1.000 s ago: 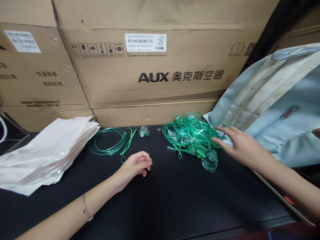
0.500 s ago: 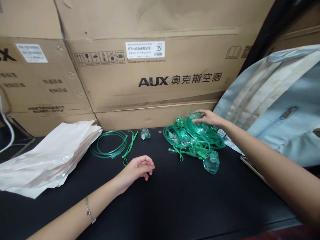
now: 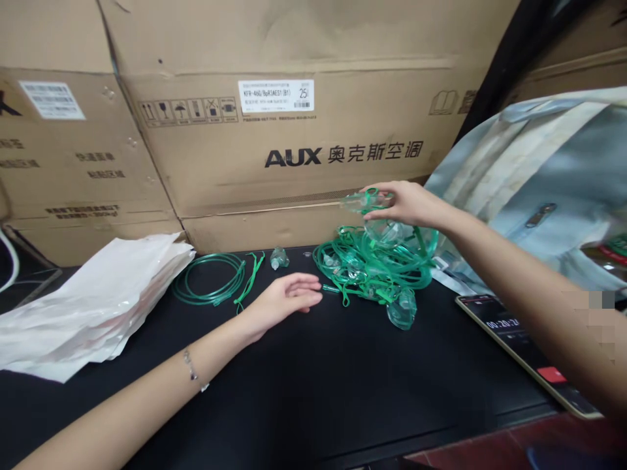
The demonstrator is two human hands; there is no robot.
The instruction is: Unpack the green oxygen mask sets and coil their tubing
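Note:
My right hand (image 3: pixel 409 203) pinches a clear green oxygen mask (image 3: pixel 353 202) above a tangled pile of green tubing (image 3: pixel 362 261); a green strap and tubing hang by the fingers. A second mask (image 3: pixel 402 310) lies at the pile's front edge. My left hand (image 3: pixel 291 299) hovers over the black tabletop left of the pile, its fingers stretched out and holding nothing. Left of it are a coil of green tube (image 3: pixel 206 301), a loose green strap (image 3: pixel 252 277) and a small clear green cup-like piece (image 3: pixel 279 258).
White plastic packets (image 3: pixel 108 281) are stacked at the left. Large cardboard boxes (image 3: pixel 206 163) stand along the back. A light blue backpack (image 3: pixel 490 202) leans at the right, and a phone (image 3: pixel 494 326) showing a timer lies under my right forearm.
My right hand has risen from the pile, lifting the mask with it. My left hand has moved right and up toward the pile, and its curled fingers have straightened.

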